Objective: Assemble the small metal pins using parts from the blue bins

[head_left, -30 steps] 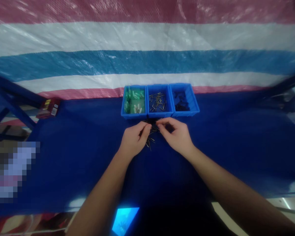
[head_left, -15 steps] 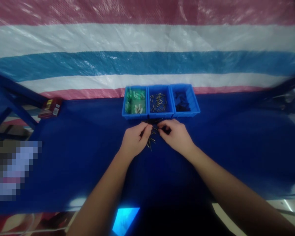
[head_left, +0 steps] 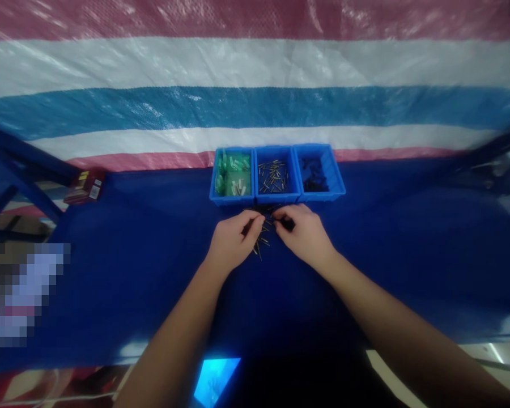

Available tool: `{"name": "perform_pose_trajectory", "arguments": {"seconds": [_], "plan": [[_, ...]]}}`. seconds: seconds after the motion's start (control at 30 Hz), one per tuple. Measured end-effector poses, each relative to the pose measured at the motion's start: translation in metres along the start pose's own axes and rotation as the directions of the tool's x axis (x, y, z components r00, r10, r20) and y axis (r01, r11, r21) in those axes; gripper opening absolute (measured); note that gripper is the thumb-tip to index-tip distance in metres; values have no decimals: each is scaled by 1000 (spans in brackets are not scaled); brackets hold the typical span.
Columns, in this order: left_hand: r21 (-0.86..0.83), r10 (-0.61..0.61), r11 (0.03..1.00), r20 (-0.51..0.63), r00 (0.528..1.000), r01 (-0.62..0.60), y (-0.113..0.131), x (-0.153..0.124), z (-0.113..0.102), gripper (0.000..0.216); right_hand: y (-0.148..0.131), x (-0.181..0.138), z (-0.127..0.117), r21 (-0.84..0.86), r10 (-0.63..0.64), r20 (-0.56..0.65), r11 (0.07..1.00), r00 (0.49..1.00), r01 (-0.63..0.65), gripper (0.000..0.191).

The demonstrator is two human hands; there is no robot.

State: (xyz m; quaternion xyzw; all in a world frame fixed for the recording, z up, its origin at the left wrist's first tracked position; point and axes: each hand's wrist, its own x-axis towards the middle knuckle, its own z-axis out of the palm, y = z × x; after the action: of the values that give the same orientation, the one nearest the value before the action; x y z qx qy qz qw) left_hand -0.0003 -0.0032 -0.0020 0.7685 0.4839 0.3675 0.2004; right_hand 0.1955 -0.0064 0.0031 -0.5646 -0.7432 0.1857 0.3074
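My left hand [head_left: 237,236] is pinched closed just in front of the blue bins; whatever sits at its fingertips is too small to make out. Facing it across a narrow gap, my right hand [head_left: 302,229] also has thumb and fingers pinched together, its held part too small to name. Between and beneath the hands lies a loose pile of thin brass-coloured pins [head_left: 261,242], partly covered by my left hand. Similar thin metal pins [head_left: 273,175] fill the bottom of the middle blue bin [head_left: 277,199].
The left blue bin [head_left: 232,200] has green bags and small white-and-metal pieces [head_left: 238,187]. Dark parts [head_left: 314,175] lie in the right blue bin [head_left: 322,196]. A red box [head_left: 85,186] stands at the table's [head_left: 153,255] far left, near a blue frame post. Behind hangs a striped sheet [head_left: 255,107].
The view has shifted very slightly. Both hands stay pinched in nearly the same place over the pile.
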Motion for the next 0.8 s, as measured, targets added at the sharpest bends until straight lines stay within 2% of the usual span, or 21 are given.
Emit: {"name": "perform_pose_trajectory", "arguments": {"seconds": [0.2,0.33,0.5,0.8], "plan": [[-13,4,1000,-7,1000,-4,-1,0,1,16,-1,-1,-1,77,-31,-56,996,998,35,16],[-12,1,1000,-23,1000,-1,-3,0,3,20,-9,-2,-3,282,-1,-133,959,991,38,15],[-27,4,1000,-34,999,-5,-4,-1,2,15,-15,-1,-2,463,75,-117,886,990,-12,15],[-13,-16,1000,-3,1000,16,0,0,-1,18,-17,0,-4,477,117,-101,877,988,-55,12]]}}
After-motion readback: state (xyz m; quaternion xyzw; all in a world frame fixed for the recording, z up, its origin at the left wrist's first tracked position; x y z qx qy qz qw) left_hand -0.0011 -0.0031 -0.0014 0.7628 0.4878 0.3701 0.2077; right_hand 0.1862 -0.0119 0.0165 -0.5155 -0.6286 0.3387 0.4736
